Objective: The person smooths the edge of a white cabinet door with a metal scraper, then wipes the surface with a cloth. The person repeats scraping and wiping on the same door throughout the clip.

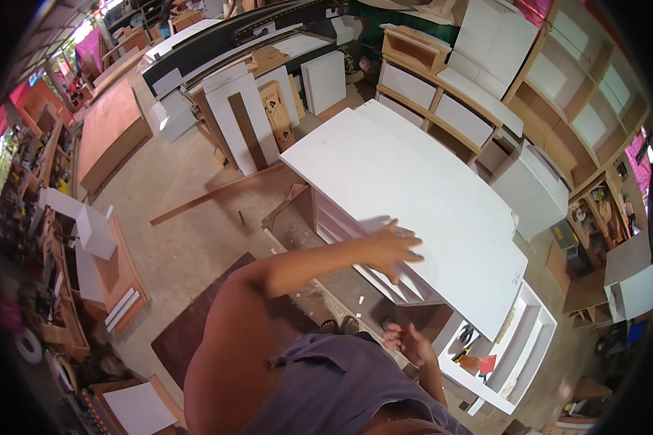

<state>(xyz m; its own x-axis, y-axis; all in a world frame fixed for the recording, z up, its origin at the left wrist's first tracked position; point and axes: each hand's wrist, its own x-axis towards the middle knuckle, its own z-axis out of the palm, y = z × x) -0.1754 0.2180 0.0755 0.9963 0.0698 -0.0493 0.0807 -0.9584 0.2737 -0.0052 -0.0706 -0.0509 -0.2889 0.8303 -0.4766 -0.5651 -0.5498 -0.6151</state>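
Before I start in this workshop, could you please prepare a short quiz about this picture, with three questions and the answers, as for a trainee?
1. Which hand has its fingers spread over the large white panel?
2. True or false: the dark brown sheet lies on the concrete floor.
3. Which of these is closest to the right hand?
A: the stack of wooden panels at upper left
B: the white compartmented frame
C: the tall wooden shelving at upper right

Key: 1. The left hand. 2. True. 3. B.
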